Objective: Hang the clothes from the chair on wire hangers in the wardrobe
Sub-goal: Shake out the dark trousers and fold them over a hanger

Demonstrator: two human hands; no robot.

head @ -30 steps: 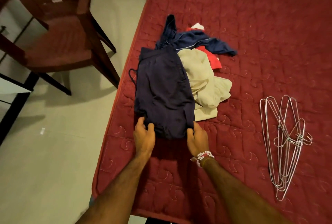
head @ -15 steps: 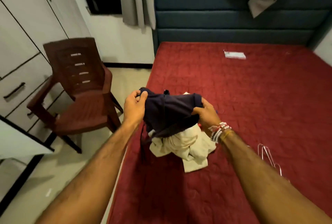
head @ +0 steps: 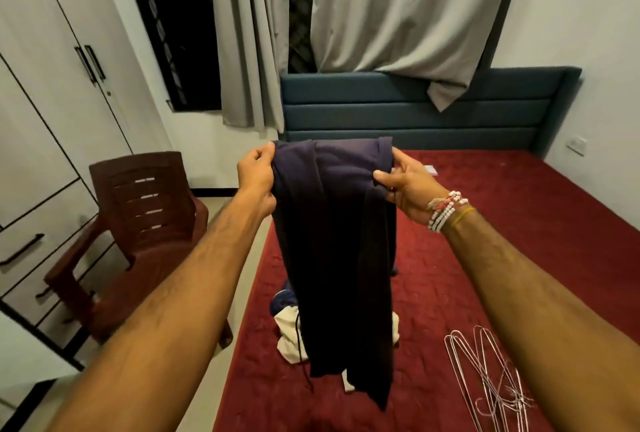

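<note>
Both hands raised at mid-frame, held apart, each clamped on the top edge of one dark navy garment [head: 336, 241]. Left hand [head: 255, 172] grips the left corner with fingers curled over the fold; right hand [head: 406, 184] pinches the right corner, thumb on the near face, beaded bracelets [head: 445, 210] at the wrist. The garment spans the gap between the hands and hangs straight down from them, its lower end dangling over the red bed [head: 502, 224], a thin drawstring [head: 300, 345] trailing on its left side (kind of garment not clear from the folds). Directly behind and below it, on the bed near the left edge, a small heap of clothes [head: 287, 333], cream and blue pieces showing, mostly hidden by the hanging cloth. Wire hangers [head: 498, 393] lie bunched on the bed at near right, well apart from the hands. Brown plastic chair [head: 145, 217] stands on the floor left of the bed, just beside the white wardrobe [head: 52, 102], doors closed. Blue headboard [head: 450, 109] and grey curtains [head: 398, 16] at the far end.
</note>
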